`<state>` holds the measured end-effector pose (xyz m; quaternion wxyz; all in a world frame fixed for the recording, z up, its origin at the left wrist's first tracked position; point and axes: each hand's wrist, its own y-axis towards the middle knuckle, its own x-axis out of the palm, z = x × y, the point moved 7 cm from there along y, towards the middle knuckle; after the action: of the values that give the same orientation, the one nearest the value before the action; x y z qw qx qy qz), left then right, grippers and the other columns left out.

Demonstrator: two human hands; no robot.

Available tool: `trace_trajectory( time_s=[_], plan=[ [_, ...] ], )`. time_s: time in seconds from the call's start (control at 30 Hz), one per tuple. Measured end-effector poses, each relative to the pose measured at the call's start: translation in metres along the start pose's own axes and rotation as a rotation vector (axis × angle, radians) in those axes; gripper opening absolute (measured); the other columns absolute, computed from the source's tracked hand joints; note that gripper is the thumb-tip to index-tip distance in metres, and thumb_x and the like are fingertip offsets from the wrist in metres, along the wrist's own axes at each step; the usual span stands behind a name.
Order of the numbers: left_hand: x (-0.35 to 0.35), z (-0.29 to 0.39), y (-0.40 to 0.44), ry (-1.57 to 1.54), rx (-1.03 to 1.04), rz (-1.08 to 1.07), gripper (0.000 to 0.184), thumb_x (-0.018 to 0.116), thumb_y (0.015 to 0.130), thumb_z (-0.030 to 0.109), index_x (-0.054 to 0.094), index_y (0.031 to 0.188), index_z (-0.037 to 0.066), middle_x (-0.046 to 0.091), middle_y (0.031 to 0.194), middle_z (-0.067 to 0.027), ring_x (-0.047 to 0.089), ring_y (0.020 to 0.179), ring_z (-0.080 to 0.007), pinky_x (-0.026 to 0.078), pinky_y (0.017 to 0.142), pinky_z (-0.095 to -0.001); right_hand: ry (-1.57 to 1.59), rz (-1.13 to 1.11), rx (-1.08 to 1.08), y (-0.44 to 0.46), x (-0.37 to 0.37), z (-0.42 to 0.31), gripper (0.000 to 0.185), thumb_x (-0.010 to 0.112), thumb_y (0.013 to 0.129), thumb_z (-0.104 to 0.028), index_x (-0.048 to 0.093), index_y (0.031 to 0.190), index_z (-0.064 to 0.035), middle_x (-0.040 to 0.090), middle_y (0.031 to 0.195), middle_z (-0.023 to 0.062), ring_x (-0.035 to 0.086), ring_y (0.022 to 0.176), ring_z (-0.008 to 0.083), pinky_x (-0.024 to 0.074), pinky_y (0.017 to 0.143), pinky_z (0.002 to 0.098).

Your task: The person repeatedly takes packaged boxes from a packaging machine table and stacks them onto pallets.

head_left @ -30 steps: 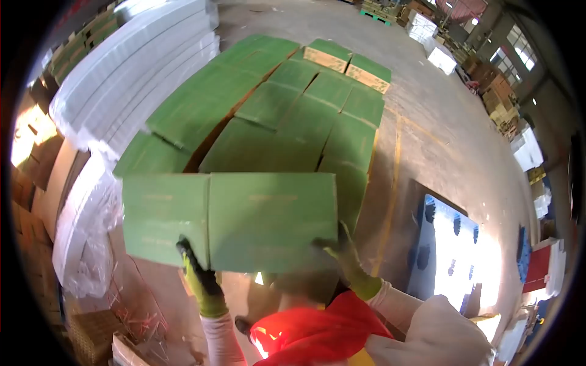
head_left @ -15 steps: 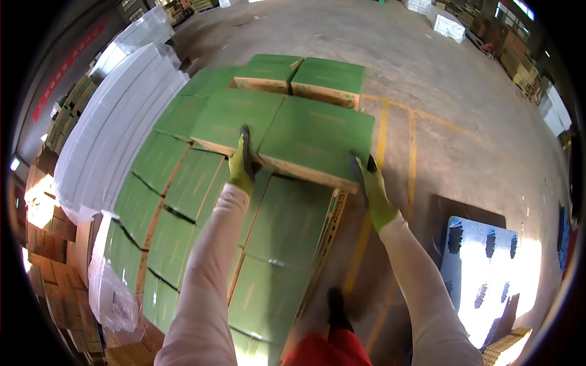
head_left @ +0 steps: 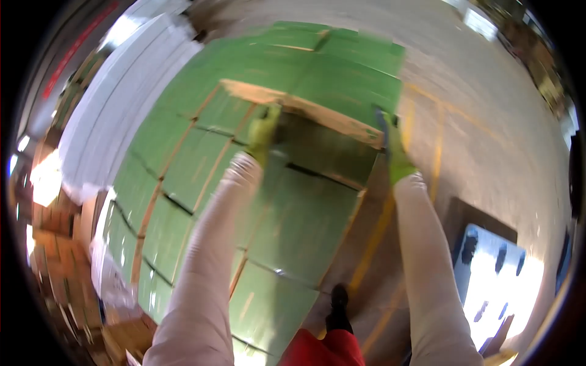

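Note:
A green carton (head_left: 348, 82) with a brown lower edge lies on a stack of other green cartons, its front side facing me. My right hand (head_left: 395, 146), in a yellow-green glove with dark fingers, grips its right front corner. My left hand (head_left: 264, 129), gloved alike and smeared by motion, is at the front edge near the seam with the carton to its left (head_left: 250, 67); its fingers are partly hidden. Below my hands, the lower layer of green cartons (head_left: 299, 213) shows dark gaps and brown seams.
White wrapped stacks (head_left: 122, 97) stand along the left, with brown cartons (head_left: 58, 259) nearer me. A blue pallet (head_left: 497, 274) lies at the right. Yellow lines (head_left: 438, 146) mark the floor beside the stack. My foot (head_left: 339, 296) is close to the stack's right side.
The front upper cartons have slid away from me, closing up to the ones behind and baring more of the lower layer. Both hands have moved forward with them. The view has shifted slightly.

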<state>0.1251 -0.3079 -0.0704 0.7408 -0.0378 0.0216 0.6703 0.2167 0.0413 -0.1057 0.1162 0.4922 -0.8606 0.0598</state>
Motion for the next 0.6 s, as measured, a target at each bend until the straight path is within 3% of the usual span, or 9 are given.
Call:
trace_trajectory(
  time_s=[0.03, 0.1, 0.17, 0.23, 0.27, 0.33, 0.4, 0.47, 0.6],
  plan=[
    [0.003, 0.011, -0.047, -0.096, -0.06, 0.007, 0.04, 0.056, 0.089, 0.036, 0.059, 0.112, 0.003, 0.062, 0.093, -0.0067, 0.059, 0.077, -0.0159, 0.049, 0.065, -0.0269, -0.07, -0.01, 0.047, -0.006, 0.001, -0.006, 0.043, 0.058, 0.089, -0.03, 0.05, 0.124, -0.0059, 0.058, 0.108, 0.0053, 0.053, 0.1, 0.0157, 0.0435, 0.083, 0.0283],
    [-0.002, 0.027, -0.143, -0.213, -0.12, -0.027, 0.036, 0.061, 0.088, 0.026, 0.058, 0.114, 0.002, 0.062, 0.097, -0.0053, 0.056, 0.083, -0.0131, 0.047, 0.07, -0.0267, -0.083, -0.075, 0.102, -0.018, -0.004, -0.016, 0.036, 0.059, 0.089, -0.03, 0.055, 0.117, -0.0081, 0.06, 0.085, 0.0024, 0.054, 0.059, 0.015, 0.045, 0.053, 0.0275],
    [-0.029, 0.039, -0.242, -0.238, -0.051, -0.032, 0.043, 0.066, 0.084, 0.024, 0.055, 0.12, 0.002, 0.062, 0.102, -0.0063, 0.056, 0.094, -0.0125, 0.048, 0.08, -0.027, -0.167, -0.046, 0.096, -0.02, -0.011, -0.015, 0.037, 0.054, 0.09, -0.029, 0.053, 0.12, -0.0067, 0.056, 0.095, 0.0052, 0.052, 0.072, 0.018, 0.0435, 0.064, 0.0297],
    [-0.081, 0.064, -0.338, -0.092, -0.074, -0.128, 0.047, 0.06, 0.088, 0.011, 0.044, 0.132, 0.004, 0.056, 0.119, -0.0066, 0.055, 0.106, -0.0141, 0.046, 0.09, -0.0291, -0.537, 0.095, -0.243, -0.028, -0.014, -0.028, 0.038, 0.05, 0.092, -0.029, 0.051, 0.123, -0.0053, 0.053, 0.106, 0.0081, 0.051, 0.085, 0.021, 0.0419, 0.074, 0.0319],
    [-0.115, 0.058, -0.382, -0.28, -0.042, -0.051, 0.046, 0.057, 0.088, 0.005, 0.043, 0.132, 0.003, 0.055, 0.122, -0.0074, 0.053, 0.108, -0.014, 0.044, 0.093, -0.0275, -0.757, 0.214, -0.466, -0.05, 0.0, -0.048, 0.039, 0.048, 0.093, -0.028, 0.05, 0.124, -0.0046, 0.052, 0.111, 0.0095, 0.05, 0.092, 0.0225, 0.0412, 0.08, 0.033],
    [-0.208, 0.077, -0.464, -0.26, -0.236, 0.049, 0.044, 0.054, 0.089, 0.006, 0.042, 0.132, 0.002, 0.053, 0.125, -0.0084, 0.054, 0.108, -0.0143, 0.044, 0.092, -0.0282, -0.798, 0.256, -0.778, -0.134, 0.061, -0.083, 0.041, 0.043, 0.095, -0.028, 0.049, 0.127, -0.0032, 0.049, 0.122, 0.0123, 0.048, 0.105, 0.0255, 0.0396, 0.09, 0.0352],
    [-0.313, 0.067, -0.555, -0.375, -0.23, 0.384, 0.037, 0.05, 0.093, 0.014, 0.046, 0.128, 0.002, 0.056, 0.121, -0.0079, 0.056, 0.102, -0.0146, 0.047, 0.086, -0.0275, -0.663, 0.011, -0.957, -0.248, 0.135, -0.102, 0.042, 0.039, 0.097, -0.027, 0.047, 0.13, -0.0018, 0.046, 0.132, 0.0151, 0.047, 0.119, 0.0286, 0.0381, 0.101, 0.0374],
    [-0.42, 0.053, -0.657, -0.368, -0.153, 0.766, 0.036, 0.05, 0.095, 0.02, 0.049, 0.126, 0.001, 0.057, 0.118, -0.0081, 0.057, 0.099, -0.0155, 0.048, 0.083, -0.0281, -0.853, -0.384, -1.135, -0.36, 0.212, -0.112, 0.04, 0.039, 0.097, -0.024, 0.05, 0.126, 0.0015, 0.052, 0.125, 0.0198, 0.051, 0.114, 0.0318, 0.0385, 0.101, 0.0385],
    [-0.612, 0.026, -0.894, -0.146, -0.138, 1.414, 0.045, 0.046, 0.095, 0.033, 0.05, 0.124, 0.0, 0.057, 0.118, -0.0102, 0.059, 0.097, -0.0195, 0.049, 0.08, -0.0319, -0.488, -0.989, -0.445, -0.72, 0.417, 0.021, 0.039, 0.048, 0.093, -0.02, 0.045, 0.128, -0.0034, 0.053, 0.12, 0.0124, 0.053, 0.106, 0.0238, 0.0433, 0.088, 0.034]
  ],
)
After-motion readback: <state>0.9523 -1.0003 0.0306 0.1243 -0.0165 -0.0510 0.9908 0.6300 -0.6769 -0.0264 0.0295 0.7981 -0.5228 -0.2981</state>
